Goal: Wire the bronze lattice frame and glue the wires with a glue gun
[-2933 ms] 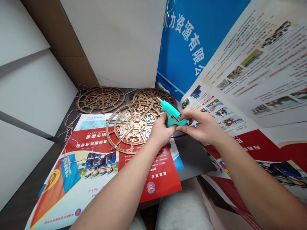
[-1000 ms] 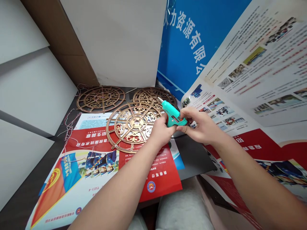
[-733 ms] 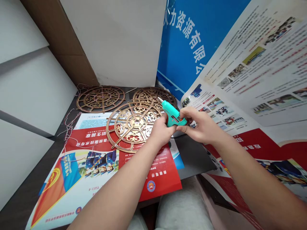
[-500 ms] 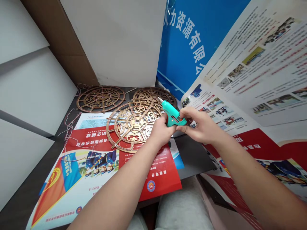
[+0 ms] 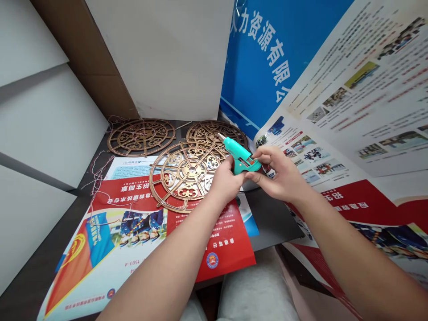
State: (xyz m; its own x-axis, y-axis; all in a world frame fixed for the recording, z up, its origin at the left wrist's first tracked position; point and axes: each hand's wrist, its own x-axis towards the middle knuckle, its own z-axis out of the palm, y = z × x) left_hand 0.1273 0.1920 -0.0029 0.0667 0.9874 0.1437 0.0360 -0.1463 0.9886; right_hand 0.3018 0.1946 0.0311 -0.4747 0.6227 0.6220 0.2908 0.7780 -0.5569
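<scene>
A turquoise glue gun (image 5: 238,151) with a pale metal nozzle points up and to the left. My left hand (image 5: 224,180) is closed around its handle. The fingers and thumb of my right hand (image 5: 280,173) are bent against the gun's back end and handle; part of their hold is hidden. Behind the right fingers shows a small dark and white thing I cannot make out. Under and left of the gun lies a round bronze-coloured openwork disc (image 5: 177,178), on top of printed sheets. It overlaps a second such disc (image 5: 200,129) behind it.
A third openwork disc (image 5: 142,138) lies at the back left, with thin pinkish string (image 5: 96,178) trailing from it. A red and white leaflet (image 5: 140,267) covers the dark table (image 5: 277,225). White panels (image 5: 167,58), a blue sign (image 5: 261,58) and a printed poster (image 5: 361,102) stand around.
My right hand's fingers have shifted slightly at the back of the glue gun, uncovering a bit more of it. The discs lie as before.
</scene>
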